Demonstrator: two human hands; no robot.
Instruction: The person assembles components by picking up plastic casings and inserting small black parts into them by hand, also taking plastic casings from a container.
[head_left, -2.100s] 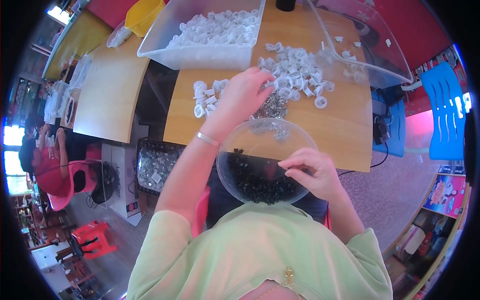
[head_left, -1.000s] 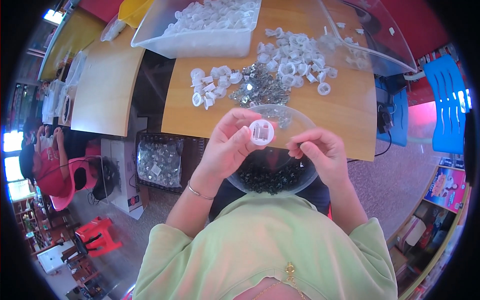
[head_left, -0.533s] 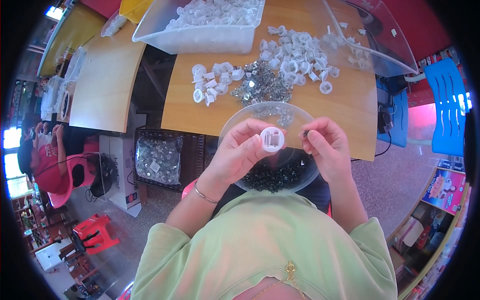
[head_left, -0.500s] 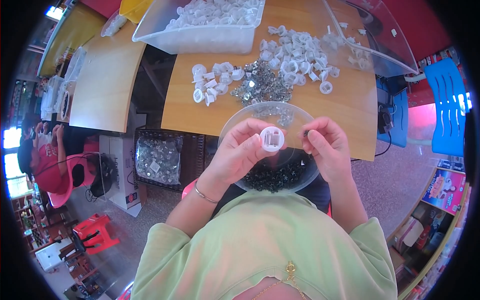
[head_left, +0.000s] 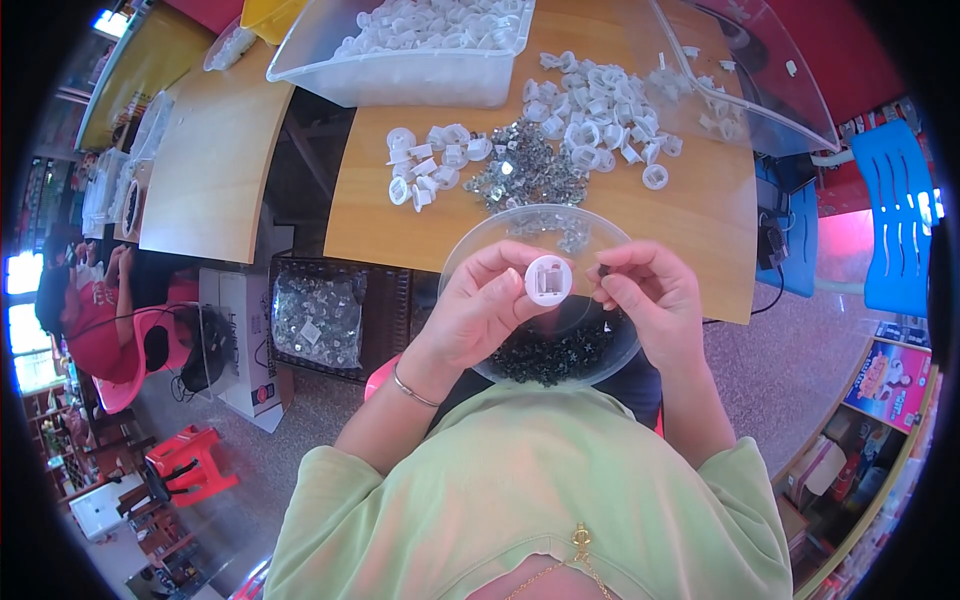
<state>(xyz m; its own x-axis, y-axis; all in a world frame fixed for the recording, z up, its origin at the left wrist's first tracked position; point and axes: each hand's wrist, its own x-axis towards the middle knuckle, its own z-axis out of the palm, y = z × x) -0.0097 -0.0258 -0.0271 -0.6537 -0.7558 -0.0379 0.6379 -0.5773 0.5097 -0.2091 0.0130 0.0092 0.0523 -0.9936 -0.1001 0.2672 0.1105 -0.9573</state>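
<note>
Between the thumb and fingers of my left hand (head_left: 478, 308) is a round white plastic housing (head_left: 548, 281), its slotted inside facing up. Just right of it, my right hand (head_left: 652, 300) pinches a tiny dark part (head_left: 603, 270), too small to make out fully. The two hands are close together but apart. Below them, a clear round bowl (head_left: 628, 232) rests at the table's near edge, with small black parts (head_left: 556, 352) heaped in its near side. Past the bowl lies a pile of small shiny metal pieces (head_left: 528, 170).
White housings (head_left: 598, 105) lie heaped on the wooden table (head_left: 690, 225), with a smaller group (head_left: 425, 165) to the left. A clear bin (head_left: 420, 85) full of them stands behind. A dark crate (head_left: 385, 300) holds a bag of metal pieces (head_left: 318, 318). Another person (head_left: 100, 320) sits far left.
My right hand has moved slightly left, bringing the dark part nearer the white housing. The left hand stays nearly in place, still holding the housing.
</note>
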